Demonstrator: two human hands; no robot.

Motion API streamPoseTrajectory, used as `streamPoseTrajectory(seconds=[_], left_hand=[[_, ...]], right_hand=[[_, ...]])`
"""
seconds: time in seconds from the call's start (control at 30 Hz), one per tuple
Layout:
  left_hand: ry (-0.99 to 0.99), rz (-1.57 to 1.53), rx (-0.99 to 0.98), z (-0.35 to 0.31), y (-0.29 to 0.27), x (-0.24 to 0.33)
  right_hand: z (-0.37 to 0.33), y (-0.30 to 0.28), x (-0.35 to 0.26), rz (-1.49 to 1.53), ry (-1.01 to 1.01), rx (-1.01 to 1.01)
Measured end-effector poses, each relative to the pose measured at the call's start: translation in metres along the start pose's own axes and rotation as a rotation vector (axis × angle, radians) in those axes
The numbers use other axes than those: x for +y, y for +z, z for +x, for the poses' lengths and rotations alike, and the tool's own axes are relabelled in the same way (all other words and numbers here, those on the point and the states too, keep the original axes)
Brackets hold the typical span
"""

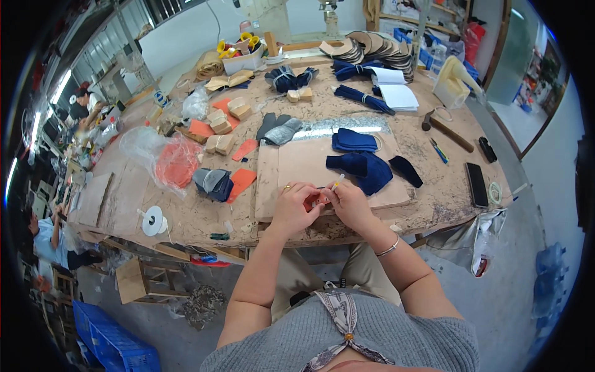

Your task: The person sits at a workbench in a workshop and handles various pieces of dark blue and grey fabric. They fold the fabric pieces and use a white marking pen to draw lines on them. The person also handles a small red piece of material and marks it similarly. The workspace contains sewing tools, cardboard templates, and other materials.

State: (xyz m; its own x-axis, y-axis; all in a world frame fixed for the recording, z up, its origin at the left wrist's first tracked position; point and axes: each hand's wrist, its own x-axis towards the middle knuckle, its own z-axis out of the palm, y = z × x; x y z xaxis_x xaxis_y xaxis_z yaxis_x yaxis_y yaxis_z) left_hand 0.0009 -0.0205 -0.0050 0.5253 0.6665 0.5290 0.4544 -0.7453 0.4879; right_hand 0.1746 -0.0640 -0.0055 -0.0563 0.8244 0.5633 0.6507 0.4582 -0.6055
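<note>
My left hand (296, 208) and my right hand (350, 203) meet over the near edge of a pale board (273, 180). Fingertips of both close around a small orange-red piece (319, 199), mostly hidden by the fingers. From my right hand sticks up a slim white pen-like stick (338, 181) with a yellow part; its lower end is covered. Just beyond lie dark blue cut fabric pieces (372, 172), a folded blue stack (354, 140) and a separate dark blue strip (406, 171). A shiny metal sheet (341, 126) lies across the board's far part.
To the left are orange pieces (243, 185), a tied dark bundle (214, 184), a plastic bag (149, 152) and a white spool (154, 221). On the right lie a hammer (449, 131), a small blue-handled tool (439, 150) and a phone (476, 185). Other people sit far left.
</note>
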Motion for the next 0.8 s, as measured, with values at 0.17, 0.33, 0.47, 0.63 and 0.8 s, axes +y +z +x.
streamPoseTrajectory(seconds=[0.17, 0.33, 0.47, 0.63, 0.8], left_hand=[[-0.020, -0.016, 0.005, -0.001, 0.001, 0.000], [-0.030, -0.012, -0.006, -0.002, -0.002, 0.001], [-0.039, -0.023, -0.011, -0.004, -0.001, 0.000], [-0.056, -0.012, -0.014, -0.005, 0.000, -0.001], [-0.056, 0.030, -0.012, -0.005, 0.001, -0.003]], right_hand=[[-0.002, -0.005, -0.006, 0.042, 0.022, -0.048], [-0.004, 0.000, -0.006, 0.026, -0.011, -0.016], [-0.001, -0.003, -0.006, 0.059, 0.074, -0.073], [-0.001, 0.004, -0.014, 0.104, -0.053, 0.024], [0.003, 0.011, -0.007, 0.046, -0.043, -0.042]])
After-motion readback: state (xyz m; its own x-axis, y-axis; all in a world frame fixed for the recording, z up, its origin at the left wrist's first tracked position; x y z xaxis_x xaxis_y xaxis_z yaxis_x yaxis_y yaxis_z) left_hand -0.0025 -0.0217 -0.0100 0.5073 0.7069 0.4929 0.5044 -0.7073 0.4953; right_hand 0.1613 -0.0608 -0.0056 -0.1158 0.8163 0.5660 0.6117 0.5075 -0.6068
